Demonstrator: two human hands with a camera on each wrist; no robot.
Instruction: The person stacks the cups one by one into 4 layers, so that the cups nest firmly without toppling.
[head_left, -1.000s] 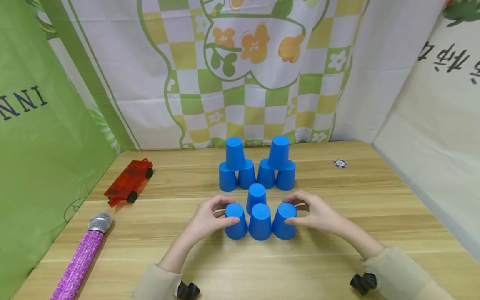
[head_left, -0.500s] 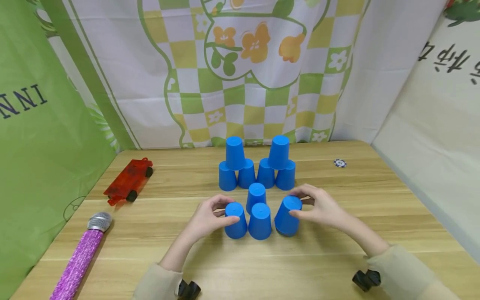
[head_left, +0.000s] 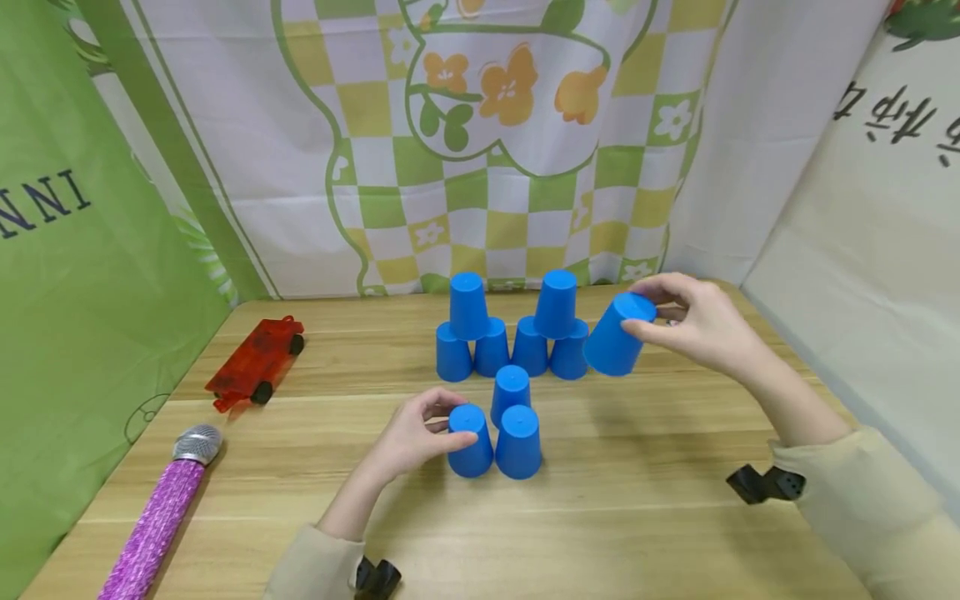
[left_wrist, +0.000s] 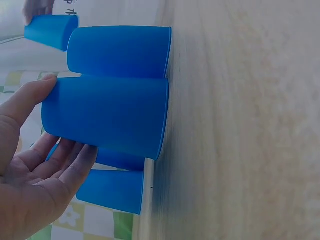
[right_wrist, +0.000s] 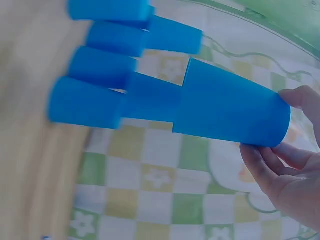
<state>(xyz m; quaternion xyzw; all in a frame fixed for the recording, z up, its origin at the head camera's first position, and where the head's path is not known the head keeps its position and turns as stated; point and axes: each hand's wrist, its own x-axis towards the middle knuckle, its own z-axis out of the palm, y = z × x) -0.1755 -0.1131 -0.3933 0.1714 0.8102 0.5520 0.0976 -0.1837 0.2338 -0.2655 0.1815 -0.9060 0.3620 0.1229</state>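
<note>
The right hand [head_left: 697, 321] grips a blue cup [head_left: 617, 335] by its closed end, thumb and fingers curled round it — the cup is tilted, clear of the wooden table [head_left: 660, 500], just beside the right-hand cup pyramid [head_left: 555, 333]. The left hand [head_left: 416, 433] holds the front-left cup [head_left: 470, 440], which stands upside down on the table touching the neighbouring cup [head_left: 518, 442] — its thumb lies on top, its fingers curl behind.
</note>
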